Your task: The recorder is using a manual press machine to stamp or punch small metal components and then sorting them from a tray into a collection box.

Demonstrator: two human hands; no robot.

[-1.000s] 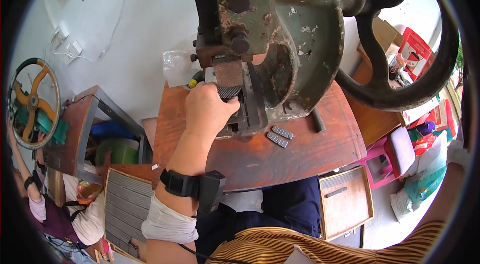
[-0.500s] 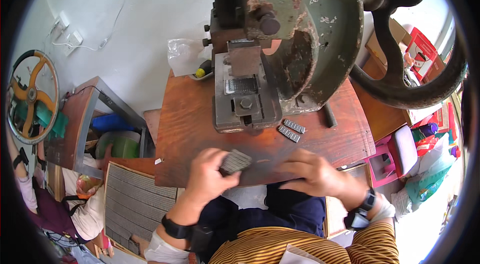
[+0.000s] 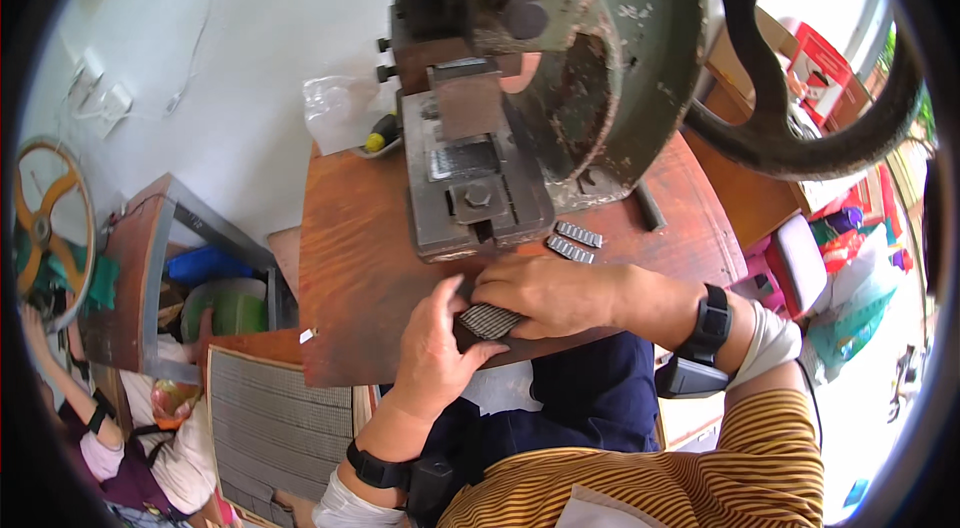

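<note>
A small block of grey, ridged metal strips [image 3: 489, 322] sits between my hands above the front edge of the wooden table. My left hand [image 3: 432, 348] grips it from the left, thumb below and forefinger raised along its far side. From the right, my right hand [image 3: 548, 296] closes on its far corner with bent fingers; some fingertips are hidden. Beyond my hands stands a green, chipped press [image 3: 650, 58]. Its steel die [image 3: 464, 161] has a dark, shiny recess. Two slotted metal strips [image 3: 575, 241] lie side by side to the right of the die base.
The wooden table [image 3: 350, 258] carries a dish with a yellow-black object [image 3: 381, 134] and a clear plastic bag [image 3: 345, 113]. A dark handwheel [image 3: 800, 168] juts out at the right. At lower left lies a framed panel of strips [image 3: 280, 428]; another person [image 3: 150, 458] is beyond it.
My right hand has moved left and closed on the metal block in my left hand. The view has shifted slightly. The two strips beside the press have stayed put.
</note>
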